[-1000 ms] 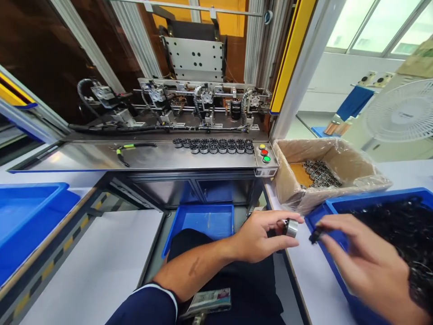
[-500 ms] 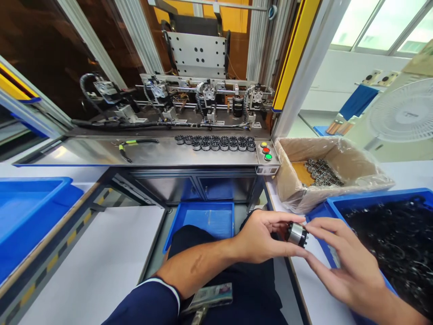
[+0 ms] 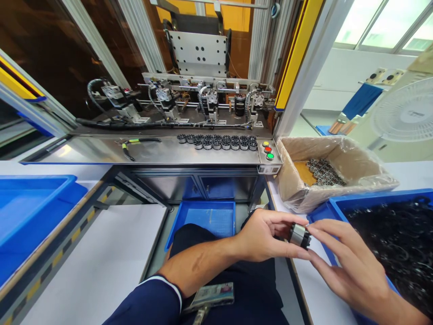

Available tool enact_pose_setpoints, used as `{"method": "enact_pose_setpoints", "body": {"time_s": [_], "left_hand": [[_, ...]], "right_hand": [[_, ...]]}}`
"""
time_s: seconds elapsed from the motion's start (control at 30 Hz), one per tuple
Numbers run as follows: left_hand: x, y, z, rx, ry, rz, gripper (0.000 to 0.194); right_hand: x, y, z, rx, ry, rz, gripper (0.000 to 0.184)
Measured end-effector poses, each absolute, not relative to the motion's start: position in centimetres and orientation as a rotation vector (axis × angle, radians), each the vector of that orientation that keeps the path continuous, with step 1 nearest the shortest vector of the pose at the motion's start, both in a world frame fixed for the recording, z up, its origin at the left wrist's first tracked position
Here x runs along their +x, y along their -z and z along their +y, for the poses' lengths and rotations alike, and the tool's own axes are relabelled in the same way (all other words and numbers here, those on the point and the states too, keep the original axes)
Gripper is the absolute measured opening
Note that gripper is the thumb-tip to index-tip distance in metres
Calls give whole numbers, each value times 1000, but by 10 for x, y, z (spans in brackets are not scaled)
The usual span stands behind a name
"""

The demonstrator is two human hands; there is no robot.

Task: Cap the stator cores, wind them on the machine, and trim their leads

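Observation:
My left hand [image 3: 264, 237] pinches a small silver and black cylindrical part [image 3: 299, 235] between thumb and fingers, just above the table's edge. From the right, my right hand [image 3: 348, 266] meets it, fingertips pressed on the part's black end. Both hands hover beside the left corner of a blue bin [image 3: 341, 201] full of small black rings [image 3: 395, 243].
A lined cardboard box [image 3: 338, 151] of metal cores stands behind the bin. On the steel machine shelf [image 3: 152, 155] lie a row of cores [image 3: 219, 142], pliers [image 3: 130, 146] and three buttons [image 3: 268, 150]. Blue trays sit at the left [image 3: 30, 212] and below [image 3: 203, 219]. A fan [image 3: 402, 119] stands at the right.
My right hand came left out of the blue bin with a small black piece and joined the part held in my left hand. The left hand barely moved.

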State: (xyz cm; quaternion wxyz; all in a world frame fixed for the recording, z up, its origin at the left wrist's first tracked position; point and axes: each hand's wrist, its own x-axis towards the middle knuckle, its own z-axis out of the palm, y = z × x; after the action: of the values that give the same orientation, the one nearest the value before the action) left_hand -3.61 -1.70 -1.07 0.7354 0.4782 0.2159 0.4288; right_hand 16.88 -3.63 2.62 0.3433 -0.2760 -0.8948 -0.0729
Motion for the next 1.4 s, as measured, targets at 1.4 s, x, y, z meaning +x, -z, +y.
{"method": "enact_pose_setpoints", "body": {"time_s": [1.4], "left_hand": [[-36, 11, -27, 1654, -1016, 381, 51]], "right_hand": [[173, -33, -21, -975, -243, -2163, 37]]}}
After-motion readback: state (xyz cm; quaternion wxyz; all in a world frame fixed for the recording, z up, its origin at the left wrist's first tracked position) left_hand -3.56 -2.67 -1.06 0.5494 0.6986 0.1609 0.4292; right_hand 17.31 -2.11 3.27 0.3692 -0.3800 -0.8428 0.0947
